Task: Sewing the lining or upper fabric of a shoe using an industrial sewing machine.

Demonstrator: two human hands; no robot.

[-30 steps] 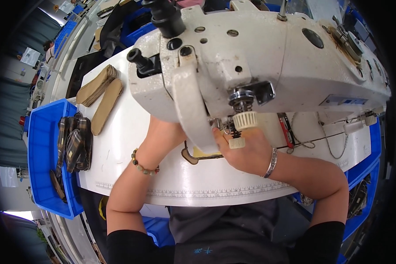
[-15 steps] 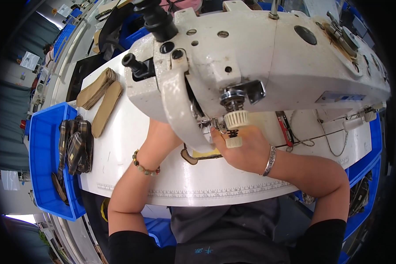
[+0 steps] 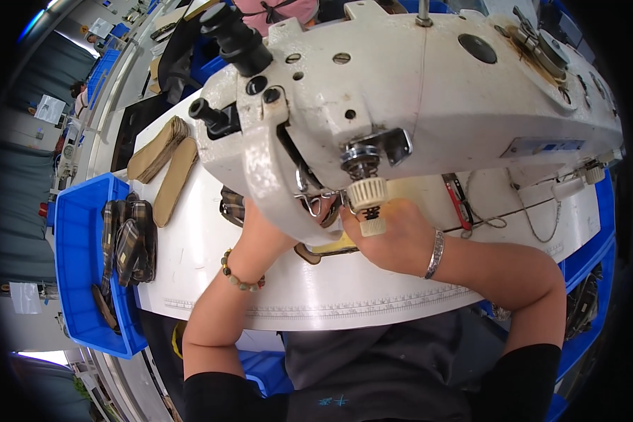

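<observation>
My left hand [image 3: 266,228] reaches under the head of a white sewing machine [image 3: 443,91], its fingers hidden behind the curved white lever [image 3: 264,169]. A plaid fabric piece [image 3: 232,205] shows past the left wrist, and a dark edge of it appears between the hands by the needle area. My right hand [image 3: 397,235] is closed at that edge, thumb toward the presser foot; the tension knobs [image 3: 367,193] cover part of its fingers. Below the hands, a brown sole-shaped piece [image 3: 307,254] lies beside a yellow plate [image 3: 336,246].
Stacked tan insoles [image 3: 158,149] and one single insole [image 3: 176,181] lie at the table's left. A blue bin [image 3: 84,264] there has plaid pieces [image 3: 130,243] over its edge. Red-handled snips [image 3: 459,204] and a cord [image 3: 557,221] are at right, near another blue bin [image 3: 601,253].
The plaid piece now shows to the left of my left wrist, where it was hidden before. My left hand has shifted slightly right and down. The whole view has moved a little.
</observation>
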